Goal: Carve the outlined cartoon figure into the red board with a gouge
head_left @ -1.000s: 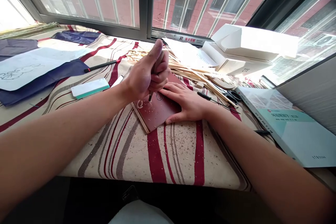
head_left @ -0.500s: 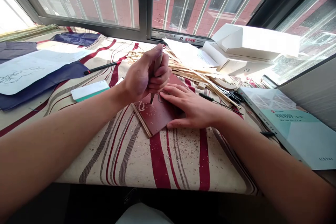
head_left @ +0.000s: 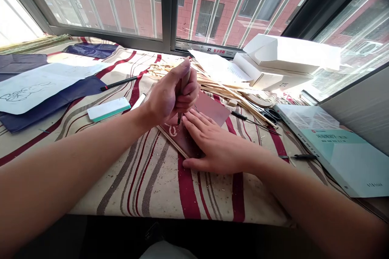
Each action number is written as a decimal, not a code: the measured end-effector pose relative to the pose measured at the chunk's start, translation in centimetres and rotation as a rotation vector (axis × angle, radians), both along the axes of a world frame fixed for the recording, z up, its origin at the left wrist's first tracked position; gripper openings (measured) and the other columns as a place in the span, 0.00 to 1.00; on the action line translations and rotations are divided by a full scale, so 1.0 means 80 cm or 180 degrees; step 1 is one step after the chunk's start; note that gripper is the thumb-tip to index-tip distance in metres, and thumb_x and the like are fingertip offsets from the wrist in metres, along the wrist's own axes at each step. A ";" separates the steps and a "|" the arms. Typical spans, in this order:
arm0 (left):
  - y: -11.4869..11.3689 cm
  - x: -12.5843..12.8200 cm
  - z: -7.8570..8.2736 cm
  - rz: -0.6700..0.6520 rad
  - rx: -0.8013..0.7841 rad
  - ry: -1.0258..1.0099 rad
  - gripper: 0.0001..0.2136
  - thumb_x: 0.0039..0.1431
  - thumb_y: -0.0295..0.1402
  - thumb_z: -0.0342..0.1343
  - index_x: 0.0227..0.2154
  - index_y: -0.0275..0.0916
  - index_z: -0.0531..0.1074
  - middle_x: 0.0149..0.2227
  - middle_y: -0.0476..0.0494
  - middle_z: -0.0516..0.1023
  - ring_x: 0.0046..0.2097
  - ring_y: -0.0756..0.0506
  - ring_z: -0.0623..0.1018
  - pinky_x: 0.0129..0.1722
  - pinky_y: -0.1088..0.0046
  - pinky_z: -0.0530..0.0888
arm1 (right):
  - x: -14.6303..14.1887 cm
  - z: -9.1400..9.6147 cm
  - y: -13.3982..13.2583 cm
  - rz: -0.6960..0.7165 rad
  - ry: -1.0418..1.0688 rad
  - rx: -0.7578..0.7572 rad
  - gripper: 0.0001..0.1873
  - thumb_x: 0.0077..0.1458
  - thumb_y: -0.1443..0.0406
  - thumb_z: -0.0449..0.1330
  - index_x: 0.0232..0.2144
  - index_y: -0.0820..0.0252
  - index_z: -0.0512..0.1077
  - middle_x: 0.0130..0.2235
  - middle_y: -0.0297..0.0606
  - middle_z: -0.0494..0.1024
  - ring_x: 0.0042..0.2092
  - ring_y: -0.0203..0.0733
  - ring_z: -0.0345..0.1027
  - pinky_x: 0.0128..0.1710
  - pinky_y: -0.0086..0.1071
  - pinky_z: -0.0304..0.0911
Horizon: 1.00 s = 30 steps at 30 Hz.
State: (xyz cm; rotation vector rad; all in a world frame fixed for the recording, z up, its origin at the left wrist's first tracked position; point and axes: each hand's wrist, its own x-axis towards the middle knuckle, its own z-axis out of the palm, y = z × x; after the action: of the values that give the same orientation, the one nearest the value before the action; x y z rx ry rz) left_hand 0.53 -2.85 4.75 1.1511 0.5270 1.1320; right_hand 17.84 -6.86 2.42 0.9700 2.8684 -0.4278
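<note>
My left hand (head_left: pixel 170 93) is wrapped in a fist around the pale handle of an upright carving tool (head_left: pixel 185 81). The tool's dark tip points down at the reddish-brown board (head_left: pixel 214 108), beside a light curled mark (head_left: pixel 172 130) cut in its surface. Flat on the board lies my right hand (head_left: pixel 212 141), fingers stretched out, with its fingertips close to the tool's tip and its thumb by the near edge. Part of the board is hidden under both hands.
Small shavings are scattered on the striped tablecloth (head_left: pixel 161 194). Thin wood strips (head_left: pixel 225 89), scissors (head_left: pixel 270 115) and a dark-handled tool (head_left: pixel 239 115) lie beyond. A book (head_left: pixel 343 149) is at right, a drawing (head_left: pixel 36 85) and a marker (head_left: pixel 120 83) at left, a white box (head_left: pixel 279 75) behind.
My right hand has slid nearer to me and toward the tool, covering more of the board's near part. My left hand keeps its grip on the tool. The view has shifted slightly.
</note>
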 end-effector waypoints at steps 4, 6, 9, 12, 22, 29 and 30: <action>-0.004 0.012 -0.003 -0.0060 0.0017 -0.0087 0.31 0.78 0.49 0.42 0.17 0.39 0.61 0.15 0.54 0.53 0.16 0.55 0.55 0.17 0.78 0.55 | 0.026 0.013 0.016 0.0410 0.0124 -0.0147 0.59 0.62 0.41 0.62 0.75 0.82 0.50 0.77 0.67 0.43 0.80 0.67 0.32 0.78 0.62 0.40; -0.002 0.016 -0.005 -0.0066 0.0112 -0.0202 0.31 0.79 0.44 0.38 0.17 0.39 0.62 0.16 0.53 0.52 0.16 0.54 0.55 0.16 0.78 0.54 | 0.038 0.018 0.027 0.0582 0.0277 -0.0226 0.55 0.63 0.41 0.62 0.74 0.78 0.55 0.77 0.64 0.49 0.80 0.63 0.38 0.78 0.59 0.42; 0.002 0.022 -0.008 0.0031 0.0199 -0.0314 0.30 0.79 0.39 0.34 0.17 0.39 0.62 0.16 0.52 0.52 0.17 0.54 0.53 0.16 0.78 0.53 | 0.052 0.018 0.045 0.0501 0.0450 -0.0157 0.48 0.65 0.43 0.61 0.74 0.67 0.60 0.78 0.56 0.52 0.80 0.58 0.43 0.78 0.56 0.45; 0.006 0.028 -0.013 0.0298 0.0286 -0.0341 0.29 0.78 0.45 0.44 0.18 0.39 0.61 0.17 0.54 0.52 0.17 0.55 0.52 0.15 0.79 0.51 | 0.061 0.012 0.059 0.0189 0.0305 0.0023 0.50 0.63 0.44 0.64 0.75 0.65 0.58 0.79 0.56 0.49 0.80 0.62 0.40 0.78 0.60 0.42; 0.002 0.036 -0.008 0.0287 0.0126 -0.0072 0.30 0.78 0.50 0.45 0.19 0.39 0.58 0.16 0.56 0.51 0.16 0.57 0.50 0.16 0.80 0.49 | 0.069 0.009 0.068 0.0267 0.0193 -0.0018 0.53 0.62 0.40 0.63 0.77 0.59 0.54 0.80 0.51 0.46 0.80 0.61 0.39 0.77 0.61 0.43; -0.002 0.043 -0.010 0.0446 0.0154 -0.0082 0.29 0.80 0.46 0.39 0.20 0.39 0.58 0.18 0.55 0.52 0.16 0.57 0.52 0.17 0.79 0.49 | 0.067 0.012 0.069 0.0302 0.0118 0.0012 0.56 0.60 0.39 0.64 0.77 0.65 0.54 0.79 0.54 0.47 0.80 0.63 0.40 0.78 0.60 0.42; -0.004 0.045 -0.010 0.0542 0.0168 -0.0059 0.30 0.80 0.46 0.40 0.19 0.39 0.58 0.17 0.55 0.52 0.16 0.57 0.53 0.17 0.78 0.49 | 0.067 0.012 0.069 0.0296 0.0123 0.0006 0.56 0.60 0.39 0.64 0.77 0.65 0.54 0.79 0.55 0.47 0.80 0.63 0.40 0.78 0.59 0.42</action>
State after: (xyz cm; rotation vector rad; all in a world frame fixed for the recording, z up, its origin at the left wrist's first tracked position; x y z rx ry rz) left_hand 4.16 -3.14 3.95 1.1567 0.5925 1.3085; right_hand 23.18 -1.34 3.39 0.8334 2.9341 -0.4407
